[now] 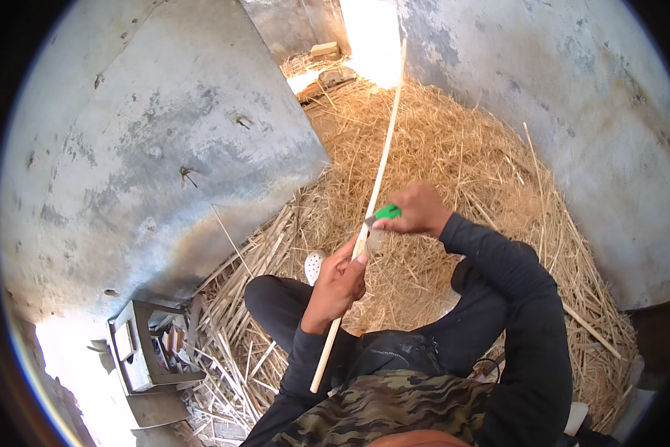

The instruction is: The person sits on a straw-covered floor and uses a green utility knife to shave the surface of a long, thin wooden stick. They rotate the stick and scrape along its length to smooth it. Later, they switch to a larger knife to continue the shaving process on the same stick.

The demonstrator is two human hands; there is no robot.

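A long, pale wooden stick [385, 153] slants across the view, from beside my left thigh up toward the bright opening. My left hand [338, 284] is closed around it at its lower part, thumb lying along the wood. Just above, my right hand [417, 210] grips a green-handled knife [387, 212]. Its short dark blade meets the stick a little beyond my left fingers. Most of the handle is hidden in my right fist.
Straw-like shavings [454, 141] cover the floor ahead, with loose split sticks [234, 357] at the left. A wooden box frame [145, 346] with odds and ends stands lower left. Worn plaster walls [186, 127] close in on both sides. A white perforated shoe [314, 264] shows beside my left knee.
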